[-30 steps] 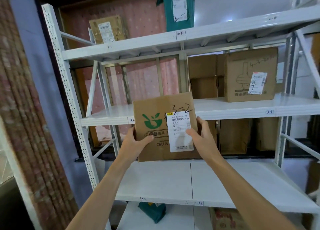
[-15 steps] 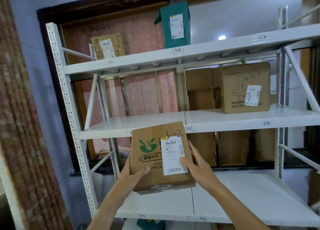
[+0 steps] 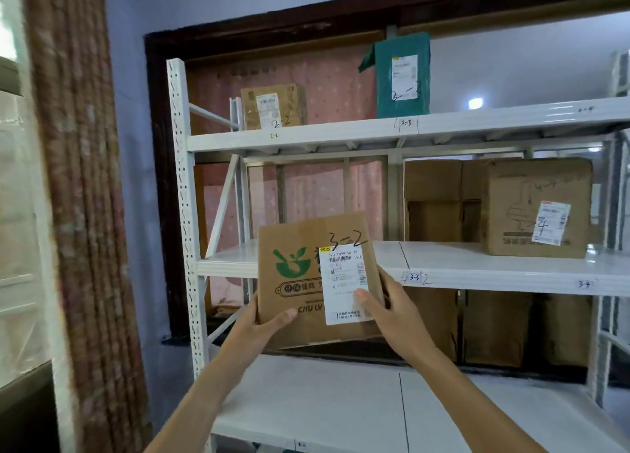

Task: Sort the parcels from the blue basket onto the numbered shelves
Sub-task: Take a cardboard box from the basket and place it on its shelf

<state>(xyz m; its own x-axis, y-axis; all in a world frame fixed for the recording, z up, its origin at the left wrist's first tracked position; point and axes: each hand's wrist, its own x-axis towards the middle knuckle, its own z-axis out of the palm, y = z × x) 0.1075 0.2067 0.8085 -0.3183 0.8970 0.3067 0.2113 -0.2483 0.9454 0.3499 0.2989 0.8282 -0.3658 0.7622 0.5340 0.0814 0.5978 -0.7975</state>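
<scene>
I hold a brown cardboard parcel [image 3: 300, 282] with a green logo, a white label and "3-2" handwritten on it. My left hand [image 3: 264, 326] grips its lower left edge, thumb on the front face. My right hand [image 3: 388, 311] grips its right side, thumb on the label. The parcel is tilted and overlaps the front edge of the white middle shelf [image 3: 477, 268], at its left bay. The blue basket is out of view.
A brown box marked "2-2" [image 3: 272, 106] and a green bag [image 3: 402, 75] stand on the top shelf [image 3: 341, 135]. A large box marked "4" [image 3: 538, 207] sits on the middle shelf's right. The lower shelf [image 3: 324, 405] lies below. A brick pillar [image 3: 81, 214] stands at left.
The view has shifted to the left and closer to the rack. Both hands have carried the parcel up against the middle shelf's front edge.
</scene>
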